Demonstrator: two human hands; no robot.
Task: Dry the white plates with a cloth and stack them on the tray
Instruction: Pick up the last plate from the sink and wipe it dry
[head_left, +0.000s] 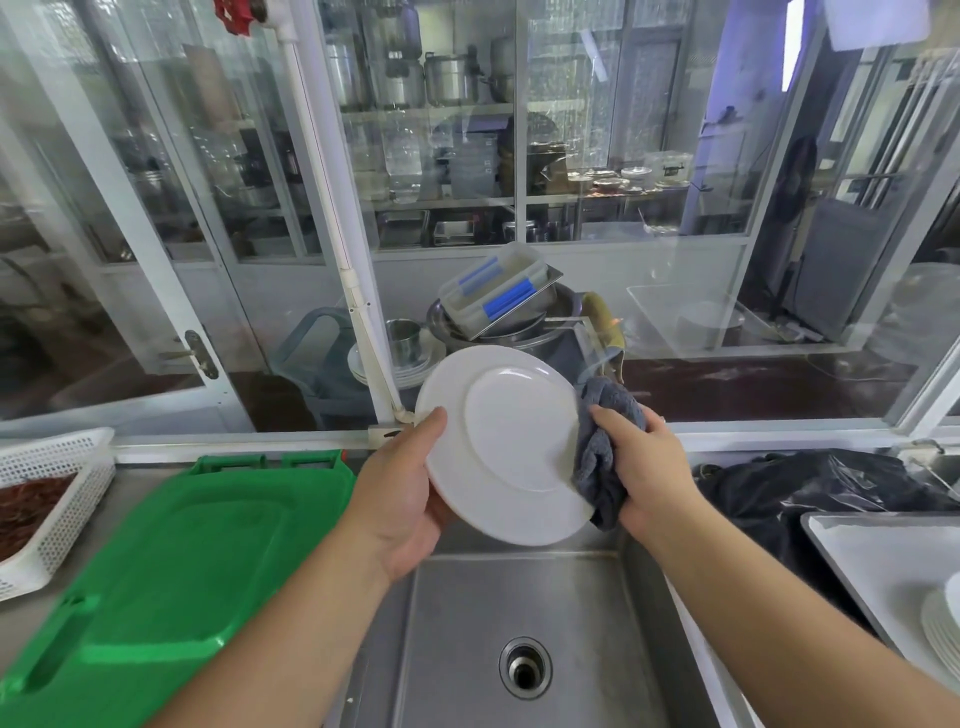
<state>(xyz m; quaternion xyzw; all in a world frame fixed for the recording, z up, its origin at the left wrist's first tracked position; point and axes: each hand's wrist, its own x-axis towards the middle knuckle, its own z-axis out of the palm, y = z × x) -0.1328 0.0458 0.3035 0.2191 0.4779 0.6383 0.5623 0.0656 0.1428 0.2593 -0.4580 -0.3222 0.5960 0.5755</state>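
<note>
A: Where is the white plate (511, 447), and how do your hands hold it?

B: You hold it tilted above the steel sink (524, 623), its underside and foot ring facing you. Your left hand (402, 499) is closed on its left rim, thumb on the near face, fingers hidden behind.

A: And your right hand (649, 467)?

B: It is curled around a bunched grey cloth (602, 452), pressing it against the plate's right rim. The cloth wraps the edge and hangs down below it.

A: Where are the other plates?

B: A stack of white plates (943, 623) sits at the right edge of view on a metal tray (872, 551), which rests on the counter (135, 478) just right of the sink. Only part of the stack shows.

A: What flanks the sink on the left?

B: A green plastic board (176, 561) lies flat on the counter, touching the sink's rim. Beyond it, a white perforated basket (57, 499) holds reddish-brown contents too blurred to name. Behind the tray lies a crumpled black plastic bag (810, 488).
</note>
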